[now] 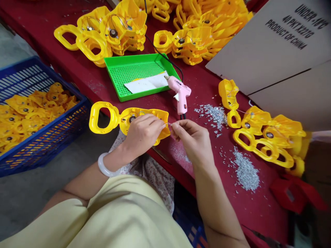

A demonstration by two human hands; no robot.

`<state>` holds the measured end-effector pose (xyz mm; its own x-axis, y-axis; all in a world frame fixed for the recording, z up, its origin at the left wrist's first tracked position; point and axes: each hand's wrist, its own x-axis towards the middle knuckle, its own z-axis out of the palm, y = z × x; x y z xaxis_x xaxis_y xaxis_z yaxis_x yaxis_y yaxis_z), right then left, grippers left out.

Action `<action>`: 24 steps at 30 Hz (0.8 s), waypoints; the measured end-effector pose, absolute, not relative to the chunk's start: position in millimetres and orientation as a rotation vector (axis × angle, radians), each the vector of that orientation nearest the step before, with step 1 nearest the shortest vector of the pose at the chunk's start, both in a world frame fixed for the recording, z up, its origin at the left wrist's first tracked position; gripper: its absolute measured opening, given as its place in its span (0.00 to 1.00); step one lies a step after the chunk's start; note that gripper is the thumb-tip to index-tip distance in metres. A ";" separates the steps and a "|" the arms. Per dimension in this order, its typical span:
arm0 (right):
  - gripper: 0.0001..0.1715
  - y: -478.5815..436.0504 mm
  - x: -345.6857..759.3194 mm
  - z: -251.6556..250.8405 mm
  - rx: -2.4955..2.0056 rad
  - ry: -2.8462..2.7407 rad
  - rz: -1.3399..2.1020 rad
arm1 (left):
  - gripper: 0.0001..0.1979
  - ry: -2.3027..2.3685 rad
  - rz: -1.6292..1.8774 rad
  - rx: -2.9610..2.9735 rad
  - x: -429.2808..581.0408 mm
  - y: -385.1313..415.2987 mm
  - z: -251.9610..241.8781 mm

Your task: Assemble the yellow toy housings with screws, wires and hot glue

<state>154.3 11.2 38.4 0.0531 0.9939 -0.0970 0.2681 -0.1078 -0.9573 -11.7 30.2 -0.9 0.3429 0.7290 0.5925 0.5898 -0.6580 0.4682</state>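
Observation:
My left hand point(143, 132) grips a yellow plastic toy shell point(111, 119) with a loop handle and a small round speaker inside, holding it over the table's front edge. My right hand point(192, 137) pinches a thin wire point(168, 124) that runs from the shell's right end. A white bangle sits on my left wrist. A pink glue gun point(181, 94) stands on the red table point(207, 89) just beyond my hands, its black cord trailing back.
A green tray point(129, 70) with a white paper lies behind the shell. Piles of yellow shells point(113, 32) fill the back and the right side point(266, 132). Silver scraps point(244, 170) litter the table. A blue crate point(38, 113) of shells stands left. Cardboard boxes point(279, 44) rise at right.

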 end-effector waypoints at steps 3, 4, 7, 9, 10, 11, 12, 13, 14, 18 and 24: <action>0.14 13.9 157.9 30.5 -1.467 -1.288 1.155 | 0.11 1.184 1.242 2.243 -12.1 30.0 3.0; 0.13 14.6 159.4 27.7 -1.460 -1.260 1.174 | 0.11 1.185 1.235 2.198 -12.4 29.9 4.5; 0.13 15.8 162.8 20.1 -1.446 -1.163 1.236 | 0.11 1.196 1.190 2.151 -13.4 29.8 7.8; 0.12 15.9 163.4 16.2 -1.440 -1.127 1.256 | 0.10 1.198 1.177 2.154 -13.6 29.8 9.0; 0.12 15.8 163.3 14.6 -1.440 -1.120 1.257 | 0.09 1.198 1.177 2.156 -13.4 30.0 9.2; 0.12 15.7 162.9 13.2 -1.442 -1.117 1.252 | 0.08 1.201 1.179 2.158 -13.2 30.2 9.2; 0.12 15.6 162.3 12.0 -1.445 -1.115 1.242 | 0.08 1.205 1.182 2.160 -12.9 30.5 9.1; 0.12 15.5 161.6 11.0 -1.451 -1.113 1.236 | 0.07 1.212 1.183 2.167 -12.5 30.8 8.9; 0.12 15.3 161.0 10.1 -1.459 -1.115 1.232 | 0.07 1.219 1.179 2.181 -12.1 31.3 8.6; 0.13 14.4 158.6 8.6 -1.507 -1.150 1.184 | 0.08 1.252 1.162 2.264 -10.5 33.1 6.6; 0.13 13.0 153.7 13.6 -1.580 -1.172 1.071 | 0.09 1.304 1.148 2.330 -10.0 33.7 4.5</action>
<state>153.7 13.0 13.6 0.1860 0.9731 -0.1356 0.2230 -0.1763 -0.9588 -10.0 33.7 4.5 0.2951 0.8014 0.5202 0.6178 -0.5754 0.5359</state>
